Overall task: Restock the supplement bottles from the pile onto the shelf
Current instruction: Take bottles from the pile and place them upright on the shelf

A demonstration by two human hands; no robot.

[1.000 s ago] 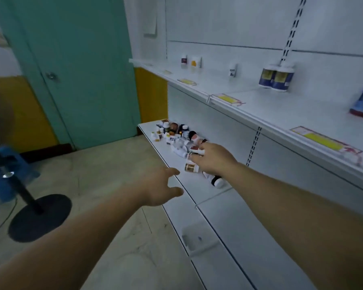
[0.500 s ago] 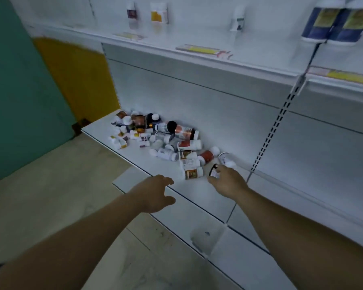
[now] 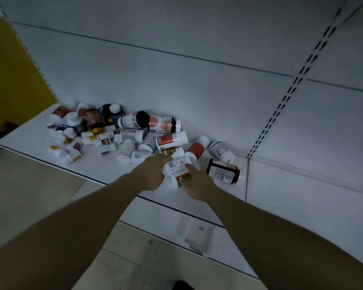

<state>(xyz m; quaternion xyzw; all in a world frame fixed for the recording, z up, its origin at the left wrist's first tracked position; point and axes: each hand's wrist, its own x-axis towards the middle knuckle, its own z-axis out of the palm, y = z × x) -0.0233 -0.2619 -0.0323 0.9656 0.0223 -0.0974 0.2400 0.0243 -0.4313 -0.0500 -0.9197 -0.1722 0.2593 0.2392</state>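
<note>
Both hands moved in since half-second ago. Left hand and right hand now grasp white bottle at near edge of pile on bottom shelf. I judge first pick beginning; restock barely started.

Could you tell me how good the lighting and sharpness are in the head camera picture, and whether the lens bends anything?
Head view: dim, bluish light with no glare; the pile of bottles is soft, most label text unreadable; the left hand and right hand look slightly smeared; the wide-angle lens bows the shelf edge and slotted upright.
</note>
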